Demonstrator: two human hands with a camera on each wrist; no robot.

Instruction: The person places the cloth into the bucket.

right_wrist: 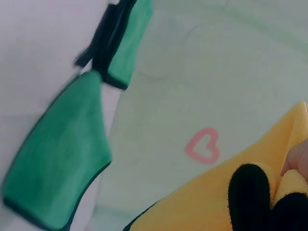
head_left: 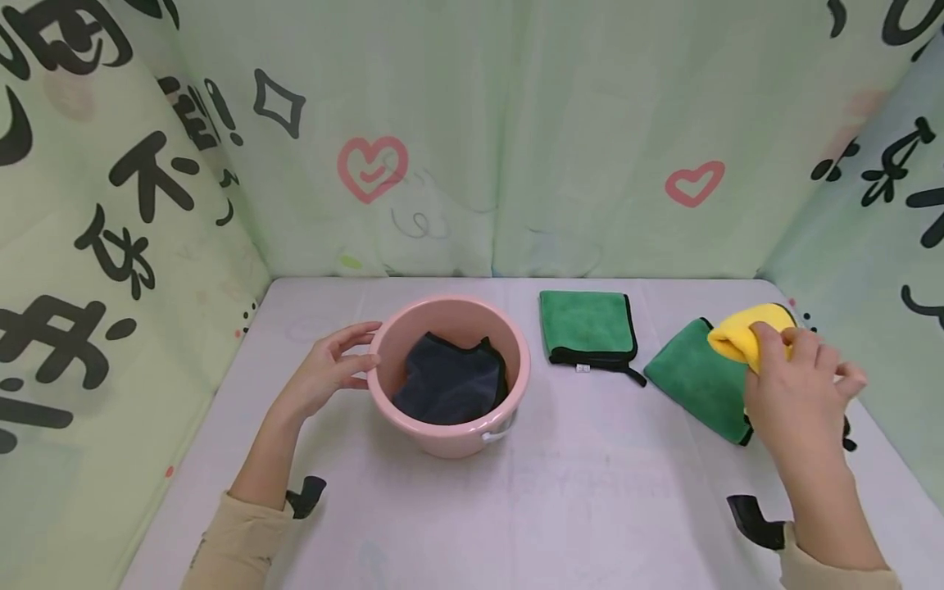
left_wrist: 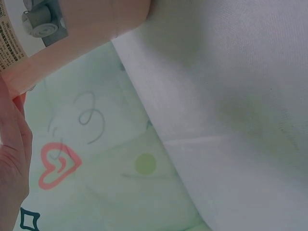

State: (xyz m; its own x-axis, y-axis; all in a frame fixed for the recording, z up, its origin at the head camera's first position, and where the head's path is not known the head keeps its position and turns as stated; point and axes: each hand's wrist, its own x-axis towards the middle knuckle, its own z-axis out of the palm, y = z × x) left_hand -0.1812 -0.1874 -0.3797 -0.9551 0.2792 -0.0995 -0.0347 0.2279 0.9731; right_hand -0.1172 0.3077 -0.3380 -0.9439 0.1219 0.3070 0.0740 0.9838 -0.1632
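My left hand (head_left: 333,370) touches the left side of a pink bucket (head_left: 451,442), its fingers against the outside near the rim. Inside the bucket lies a dark navy cloth (head_left: 450,381) with black edging. At the right, my right hand (head_left: 800,393) pinches a folded yellow cloth (head_left: 737,334), raised over a green cloth (head_left: 696,381) with black trim. The hand and yellow cloth partly hide that green cloth. In the right wrist view, the yellow cloth (right_wrist: 202,202) fills the lower right, with fingertips at its edge.
A second folded green cloth (head_left: 586,324) with black edging lies right of the bucket. The white tabletop (head_left: 575,492) is bordered by pale green printed curtains (head_left: 509,147) at the back and sides. A white handle end (head_left: 500,432) shows on the bucket.
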